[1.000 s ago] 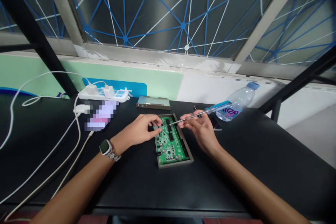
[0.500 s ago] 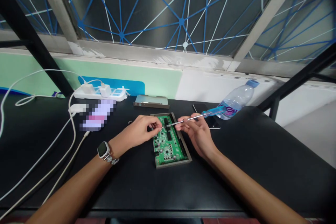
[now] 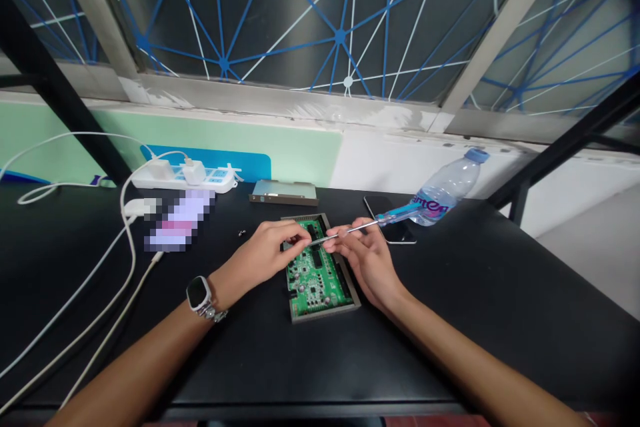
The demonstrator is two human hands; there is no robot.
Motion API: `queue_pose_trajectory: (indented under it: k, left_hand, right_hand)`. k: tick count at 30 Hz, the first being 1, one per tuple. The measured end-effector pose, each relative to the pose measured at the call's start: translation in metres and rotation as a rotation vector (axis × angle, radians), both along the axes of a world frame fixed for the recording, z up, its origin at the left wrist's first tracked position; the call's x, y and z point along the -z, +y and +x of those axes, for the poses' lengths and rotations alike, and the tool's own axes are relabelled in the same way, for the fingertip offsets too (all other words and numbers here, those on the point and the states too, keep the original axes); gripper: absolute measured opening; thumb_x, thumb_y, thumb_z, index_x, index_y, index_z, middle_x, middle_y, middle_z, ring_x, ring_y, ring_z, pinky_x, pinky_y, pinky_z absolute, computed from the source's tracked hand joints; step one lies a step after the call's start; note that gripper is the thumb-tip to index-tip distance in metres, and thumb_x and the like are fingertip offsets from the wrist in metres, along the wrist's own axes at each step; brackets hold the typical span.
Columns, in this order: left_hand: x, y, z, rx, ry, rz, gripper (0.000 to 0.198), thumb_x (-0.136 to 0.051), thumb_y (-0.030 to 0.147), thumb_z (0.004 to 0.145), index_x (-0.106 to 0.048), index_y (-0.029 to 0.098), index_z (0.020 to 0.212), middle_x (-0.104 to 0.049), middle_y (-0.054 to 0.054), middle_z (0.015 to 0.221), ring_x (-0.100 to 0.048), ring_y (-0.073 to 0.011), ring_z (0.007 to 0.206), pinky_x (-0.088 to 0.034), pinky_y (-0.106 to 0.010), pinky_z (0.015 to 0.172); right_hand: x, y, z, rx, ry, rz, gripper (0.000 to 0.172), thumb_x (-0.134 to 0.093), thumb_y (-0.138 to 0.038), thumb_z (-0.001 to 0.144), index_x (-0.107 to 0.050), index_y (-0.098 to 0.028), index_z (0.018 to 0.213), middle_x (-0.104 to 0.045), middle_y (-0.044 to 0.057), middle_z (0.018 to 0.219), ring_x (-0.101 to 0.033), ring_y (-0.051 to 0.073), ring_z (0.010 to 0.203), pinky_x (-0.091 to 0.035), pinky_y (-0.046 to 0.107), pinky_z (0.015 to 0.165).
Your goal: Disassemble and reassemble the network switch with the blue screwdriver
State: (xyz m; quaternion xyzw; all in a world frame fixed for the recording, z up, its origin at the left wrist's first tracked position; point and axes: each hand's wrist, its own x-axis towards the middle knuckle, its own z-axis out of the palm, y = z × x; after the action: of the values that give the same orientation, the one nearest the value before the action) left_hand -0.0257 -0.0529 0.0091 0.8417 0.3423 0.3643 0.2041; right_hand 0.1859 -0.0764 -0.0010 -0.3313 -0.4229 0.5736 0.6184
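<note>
Working over a green circuit board (image 3: 315,287) seated in a shallow grey metal housing (image 3: 351,287), which lies flat on a black table (image 3: 450,353) between the two hands. Right hand (image 3: 370,263) grips a blue-handled screwdriver (image 3: 395,215) by its steel shaft, thumb and fingers closed on it, the handle angled away over a black smartphone (image 3: 397,233) and the tip pointing left above the board's far end. Left hand (image 3: 265,253) sits at that same end, fingers curled and bunched over the board's corner, with the screwdriver tip just beside the fingertips (image 3: 301,233). Whether those fingers pinch something small cannot be told from this view. A smartwatch (image 3: 199,295) is on the left wrist. A tiny metal screw (image 3: 242,233) lies on the table, left of the housing. Farther back lie a flat metal plate (image 3: 283,192), a plastic water bottle (image 3: 445,187) with a blue cap on its side, and a white power strip (image 3: 183,178) with white cables (image 3: 127,240) running from it. Beside the strip lies a pixelated object (image 3: 180,220), too blurred to name.
</note>
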Motion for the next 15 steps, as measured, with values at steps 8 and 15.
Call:
queue_pose_trajectory:
  k: [8,15]
  left_hand:
    - [-0.013,0.007,-0.017,-0.032,-0.048,-0.041,0.008,-0.060,0.020,0.087,-0.067,0.017,0.089,-0.071,-0.003,0.085,-0.064,-0.0127,0.074,-0.053,-0.028,0.073]
    - [-0.014,0.002,-0.012,0.056,-0.043,-0.134,0.005,-0.062,0.019,0.082,-0.067,0.017,0.082,-0.072,-0.002,0.081,-0.066,-0.0122,0.072,-0.055,-0.027,0.071]
  right_hand:
    - [-0.007,-0.001,0.004,0.060,0.060,-0.051,0.038,-0.080,-0.022,0.077,-0.044,-0.026,0.090,-0.077,0.001,0.083,-0.073,0.018,0.069,-0.058,0.035,0.073]
    - [-0.005,-0.002,0.002,0.053,0.070,-0.063,0.040,-0.081,-0.023,0.076,-0.044,-0.026,0.091,-0.077,0.001,0.082,-0.073,0.019,0.068,-0.058,0.035,0.073]
